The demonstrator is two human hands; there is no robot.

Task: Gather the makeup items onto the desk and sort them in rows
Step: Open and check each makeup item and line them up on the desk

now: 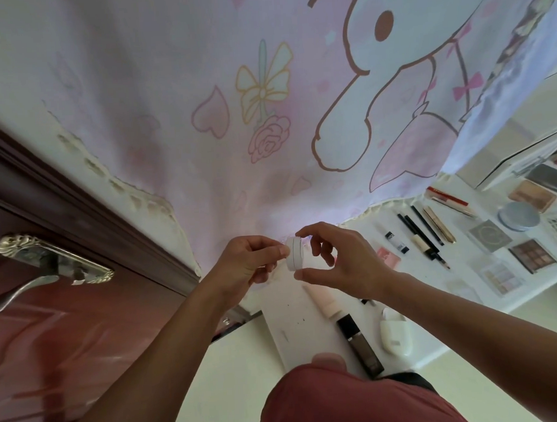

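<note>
Plainly, both hands, left [251,264] and right [334,259], pinched the small white jar [294,253] above the bench [296,332]; fingertip grips that light might let it slip and fall.

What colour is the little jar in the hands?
The jar is white; head view shows it best.

Soft daylight through curtain [199,86]; strong wide-angle edge warp; slight blur
</note>
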